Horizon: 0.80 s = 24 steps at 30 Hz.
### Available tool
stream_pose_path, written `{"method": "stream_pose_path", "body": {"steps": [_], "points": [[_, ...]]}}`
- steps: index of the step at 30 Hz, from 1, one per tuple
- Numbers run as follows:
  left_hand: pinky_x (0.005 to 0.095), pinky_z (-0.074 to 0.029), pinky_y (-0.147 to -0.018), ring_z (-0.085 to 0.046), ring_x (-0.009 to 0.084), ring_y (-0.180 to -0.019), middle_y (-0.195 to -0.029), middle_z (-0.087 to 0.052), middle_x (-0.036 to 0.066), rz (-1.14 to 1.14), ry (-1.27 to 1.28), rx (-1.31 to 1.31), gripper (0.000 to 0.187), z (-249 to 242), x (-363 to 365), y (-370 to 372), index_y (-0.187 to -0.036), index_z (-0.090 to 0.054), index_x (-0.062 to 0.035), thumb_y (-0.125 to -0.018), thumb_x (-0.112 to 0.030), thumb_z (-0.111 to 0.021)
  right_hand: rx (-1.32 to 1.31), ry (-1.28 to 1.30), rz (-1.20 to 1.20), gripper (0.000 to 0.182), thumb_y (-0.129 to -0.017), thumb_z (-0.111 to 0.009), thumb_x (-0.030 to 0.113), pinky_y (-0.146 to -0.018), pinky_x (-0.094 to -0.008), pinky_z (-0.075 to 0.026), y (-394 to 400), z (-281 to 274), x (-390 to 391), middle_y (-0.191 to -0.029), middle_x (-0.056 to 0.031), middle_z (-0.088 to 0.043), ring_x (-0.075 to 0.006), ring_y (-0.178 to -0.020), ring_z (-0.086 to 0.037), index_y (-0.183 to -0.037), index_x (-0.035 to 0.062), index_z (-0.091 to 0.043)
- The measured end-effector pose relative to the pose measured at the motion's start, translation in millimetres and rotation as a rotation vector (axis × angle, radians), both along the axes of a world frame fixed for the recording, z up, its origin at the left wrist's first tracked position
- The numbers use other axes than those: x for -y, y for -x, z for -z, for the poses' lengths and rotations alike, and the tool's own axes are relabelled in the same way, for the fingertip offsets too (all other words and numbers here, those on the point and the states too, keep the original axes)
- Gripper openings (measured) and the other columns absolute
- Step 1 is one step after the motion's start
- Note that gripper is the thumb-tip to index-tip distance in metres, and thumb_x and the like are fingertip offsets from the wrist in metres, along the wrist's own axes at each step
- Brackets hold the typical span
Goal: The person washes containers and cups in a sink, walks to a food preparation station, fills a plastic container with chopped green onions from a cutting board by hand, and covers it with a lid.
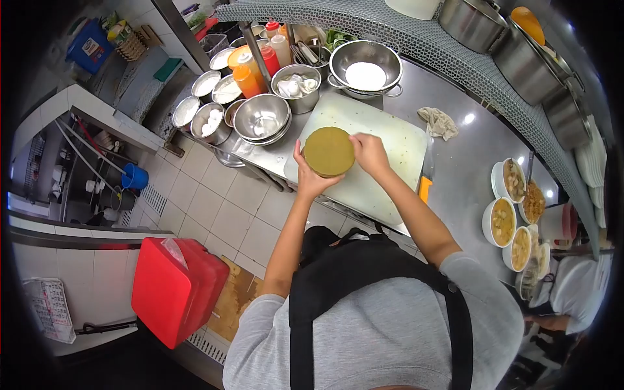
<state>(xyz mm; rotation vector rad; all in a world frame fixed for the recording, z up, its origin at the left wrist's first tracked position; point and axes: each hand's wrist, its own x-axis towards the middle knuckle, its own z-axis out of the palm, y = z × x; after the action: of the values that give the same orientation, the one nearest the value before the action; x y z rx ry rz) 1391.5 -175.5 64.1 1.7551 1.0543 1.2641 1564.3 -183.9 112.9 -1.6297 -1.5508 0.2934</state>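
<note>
A round, flat-topped olive-green container [329,151] is held up over the near left part of the white cutting board [390,136]. Fingers and thumb of my left hand [314,179] wrap around its left and lower side. My right hand [369,155] is closed at its right edge, fingers curled and thumb side against the rim; what lies inside that grip is hidden. Near the board's right edge lies a knife with an orange handle [425,189].
Stacked metal bowls [262,118], a colander [366,65] and squeeze bottles [249,81] stand left and behind the board. A crumpled cloth [438,123] lies to the right. Bowls of food [502,222] line the far right. A shelf [416,32] overhangs the counter; another person [578,292] stands at right.
</note>
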Motion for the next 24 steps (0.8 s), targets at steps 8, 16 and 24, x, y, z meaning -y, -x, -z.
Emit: {"method": "stream_pose_path", "body": {"steps": [8, 16, 24], "points": [[0.0405, -0.039, -0.096, -0.05, 0.0308, -0.11, -0.116, -0.049, 0.021, 0.108, 0.0, -0.035, 0.125, -0.5, -9.6, 2.0, -0.135, 0.003, -0.0062, -0.049, -0.02, -0.086, -0.145, 0.043, -0.086, 0.02, -0.082, -0.058, 0.016, -0.061, -0.0367, -0.048, -19.9, 12.0, -38.7, -0.072, -0.02, -0.061, -0.035, -0.065, -0.06, -0.078, -0.0011, -0.065], [0.0394, -0.044, -0.09, -0.054, 0.0306, -0.105, -0.116, -0.05, 0.021, 0.073, 0.11, -0.053, 0.127, -20.4, -7.5, -13.3, -0.137, 0.003, -0.0094, -0.047, -0.02, -0.086, -0.121, 0.042, 0.112, 0.017, -0.08, -0.056, 0.013, -0.064, -0.0393, -0.048, -6.6, 1.8, -12.1, -0.073, -0.0199, -0.061, -0.0374, -0.07, -0.059, -0.074, -0.0011, -0.064], [0.0377, -0.038, -0.097, -0.045, 0.0288, -0.115, -0.127, -0.039, 0.016, 0.343, -0.065, 0.132, 0.11, -25.9, -7.5, -63.4, -0.135, -0.02, -0.0056, -0.049, -0.023, -0.086, -0.364, 0.149, 0.298, 0.021, -0.085, -0.056, 0.018, -0.064, -0.0357, -0.048, -101.4, -16.0, 91.7, -0.074, -0.0183, -0.063, -0.0269, -0.069, -0.064, -0.082, 0.0004, -0.067]]}}
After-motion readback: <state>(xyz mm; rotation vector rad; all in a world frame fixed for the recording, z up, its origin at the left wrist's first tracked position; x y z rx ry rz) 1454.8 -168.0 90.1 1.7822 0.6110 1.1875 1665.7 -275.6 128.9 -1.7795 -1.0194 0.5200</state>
